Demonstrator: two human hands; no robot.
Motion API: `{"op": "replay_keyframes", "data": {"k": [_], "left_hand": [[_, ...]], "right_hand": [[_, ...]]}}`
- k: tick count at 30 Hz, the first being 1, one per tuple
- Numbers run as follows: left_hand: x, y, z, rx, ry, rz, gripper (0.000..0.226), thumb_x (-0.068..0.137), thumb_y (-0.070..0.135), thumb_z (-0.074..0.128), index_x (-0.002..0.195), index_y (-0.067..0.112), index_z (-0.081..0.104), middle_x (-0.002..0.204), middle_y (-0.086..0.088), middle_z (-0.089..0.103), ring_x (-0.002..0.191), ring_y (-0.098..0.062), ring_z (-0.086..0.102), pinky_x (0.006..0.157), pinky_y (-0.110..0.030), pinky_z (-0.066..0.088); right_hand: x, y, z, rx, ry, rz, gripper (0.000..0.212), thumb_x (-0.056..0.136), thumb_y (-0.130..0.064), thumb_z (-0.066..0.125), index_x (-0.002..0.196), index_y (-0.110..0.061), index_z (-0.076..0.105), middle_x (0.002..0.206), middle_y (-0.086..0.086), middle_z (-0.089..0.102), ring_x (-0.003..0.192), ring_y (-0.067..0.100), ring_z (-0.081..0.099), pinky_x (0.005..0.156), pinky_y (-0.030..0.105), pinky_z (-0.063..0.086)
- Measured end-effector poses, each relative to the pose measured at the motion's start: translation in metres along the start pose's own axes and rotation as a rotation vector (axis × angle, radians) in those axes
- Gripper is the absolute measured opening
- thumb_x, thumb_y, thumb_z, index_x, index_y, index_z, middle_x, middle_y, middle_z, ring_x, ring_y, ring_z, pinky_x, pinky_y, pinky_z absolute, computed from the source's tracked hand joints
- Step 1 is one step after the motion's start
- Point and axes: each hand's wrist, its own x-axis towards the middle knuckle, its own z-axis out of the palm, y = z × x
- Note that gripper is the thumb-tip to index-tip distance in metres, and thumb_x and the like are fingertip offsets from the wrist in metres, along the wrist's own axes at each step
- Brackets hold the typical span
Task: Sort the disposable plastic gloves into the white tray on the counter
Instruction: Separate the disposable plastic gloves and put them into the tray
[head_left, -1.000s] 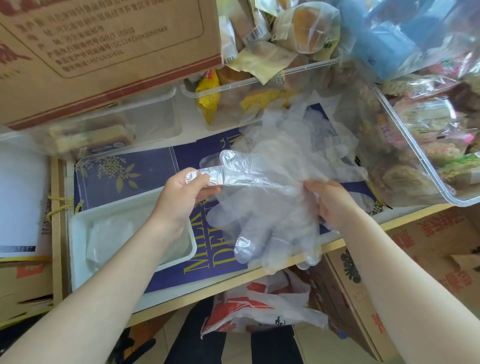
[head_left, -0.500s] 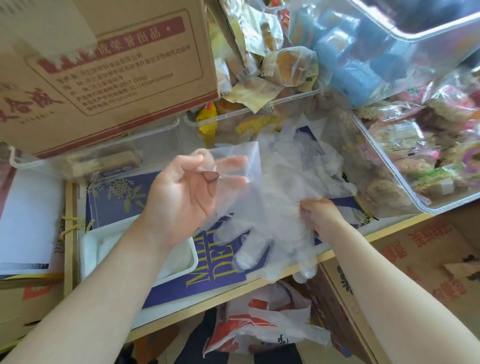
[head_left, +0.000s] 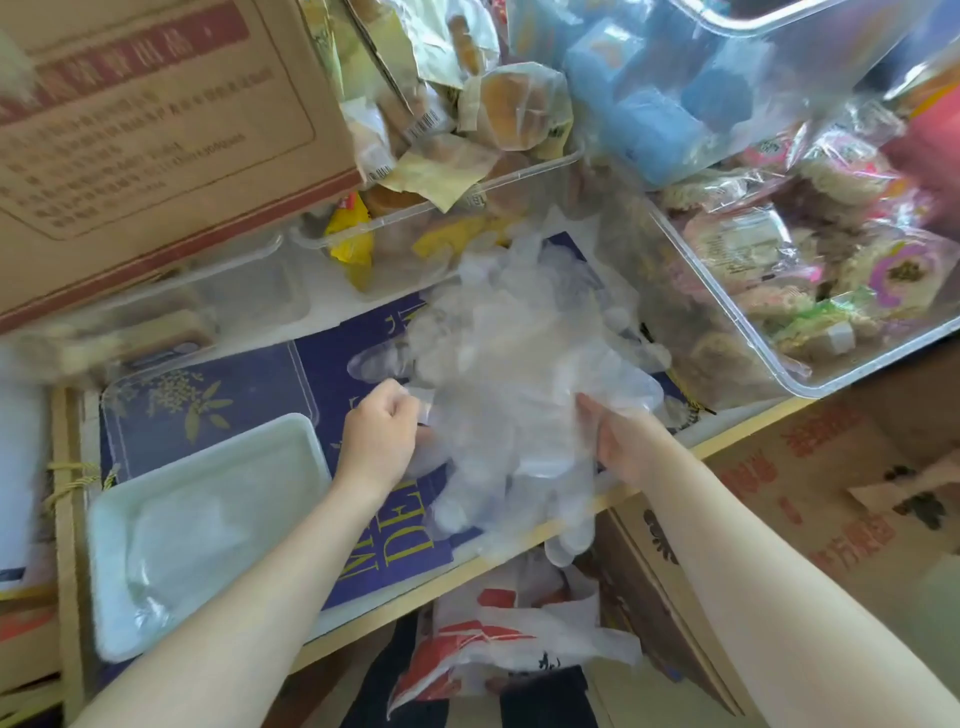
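A heap of clear disposable plastic gloves (head_left: 511, 374) lies on the dark blue counter mat, glove fingers hanging over the front edge. My left hand (head_left: 378, 436) is closed at the heap's left side, pinching a glove edge. At the right side of the heap, my right hand (head_left: 618, 441) grips the pile from below. The white tray (head_left: 156, 493) sits at the front left of the counter, with flat clear gloves (head_left: 176, 540) inside it.
A large cardboard box (head_left: 145, 135) overhangs at the back left. Clear bins of wrapped snacks (head_left: 779, 291) crowd the back and right. An empty clear lid (head_left: 208, 395) lies behind the tray. Cardboard boxes (head_left: 810, 509) and a red-and-white plastic bag (head_left: 498, 644) sit below the counter edge.
My left hand, raised and open with a glove half a second ago, has dropped back to the heap's left side and closed on a glove edge. The right hand kept its hold.
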Motion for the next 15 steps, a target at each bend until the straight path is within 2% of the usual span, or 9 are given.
{"op": "replay_keyframes", "data": {"k": [1,3,6,8,9,12,15], "left_hand": [[0.002,-0.006,0.002,0.075,0.033,0.030,0.024,0.085,0.019,0.044,0.064,0.009,0.045,0.070,-0.011,0.061,0.072,-0.030,0.054,0.058,-0.034,0.038],[0.004,-0.012,0.005,0.195,0.034,0.061,0.023,0.083,0.023,0.046,0.065,0.010,0.046,0.072,-0.012,0.066,0.074,-0.032,0.057,0.064,-0.039,0.048],[0.009,-0.013,0.009,0.320,-0.016,0.099,0.020,0.083,0.021,0.050,0.066,0.012,0.046,0.064,-0.005,0.057,0.071,-0.030,0.052,0.063,-0.036,0.043],[0.012,-0.007,0.009,0.388,-0.024,0.120,0.006,0.082,0.017,0.053,0.077,0.015,0.052,0.071,-0.001,0.057,0.076,-0.027,0.051,0.065,-0.034,0.041],[0.015,-0.004,0.007,0.408,-0.019,0.117,0.007,0.081,0.018,0.055,0.088,0.016,0.054,0.080,0.001,0.060,0.081,-0.026,0.053,0.069,-0.033,0.044],[0.031,0.001,0.006,0.354,0.009,0.012,0.037,0.082,0.031,0.059,0.115,0.017,0.050,0.098,0.002,0.062,0.094,-0.024,0.055,0.078,-0.032,0.043],[0.049,-0.002,0.012,0.299,-0.025,-0.107,0.051,0.080,0.050,0.059,0.113,0.012,0.054,0.105,-0.007,0.065,0.098,-0.029,0.059,0.075,-0.032,0.042]], "right_hand": [[0.002,0.001,-0.002,0.061,-0.010,0.027,0.035,0.098,-0.009,0.042,0.132,0.000,0.045,0.114,0.012,0.061,0.096,0.024,0.060,0.082,0.030,0.051],[0.003,0.003,-0.008,0.092,-0.052,0.031,0.033,0.096,-0.011,0.048,0.128,-0.004,0.050,0.124,0.014,0.060,0.106,0.028,0.060,0.088,0.038,0.049],[0.007,0.000,-0.013,0.123,-0.097,0.007,0.026,0.096,-0.011,0.047,0.121,-0.009,0.054,0.115,0.009,0.065,0.103,0.026,0.063,0.088,0.040,0.049],[0.011,-0.002,-0.013,0.082,-0.075,0.007,0.029,0.096,-0.010,0.046,0.123,-0.006,0.053,0.116,0.010,0.065,0.104,0.026,0.063,0.087,0.038,0.050],[0.014,-0.002,-0.014,0.052,-0.039,0.014,0.032,0.095,-0.010,0.047,0.126,-0.003,0.052,0.118,0.013,0.064,0.106,0.028,0.062,0.089,0.038,0.050],[0.018,-0.007,-0.012,-0.043,-0.001,0.009,0.034,0.093,-0.009,0.048,0.127,-0.003,0.051,0.121,0.018,0.062,0.108,0.033,0.061,0.087,0.039,0.050],[0.023,-0.009,-0.011,-0.086,-0.005,0.015,0.032,0.092,-0.009,0.050,0.123,-0.004,0.055,0.118,0.016,0.064,0.105,0.032,0.062,0.090,0.042,0.051]]}}
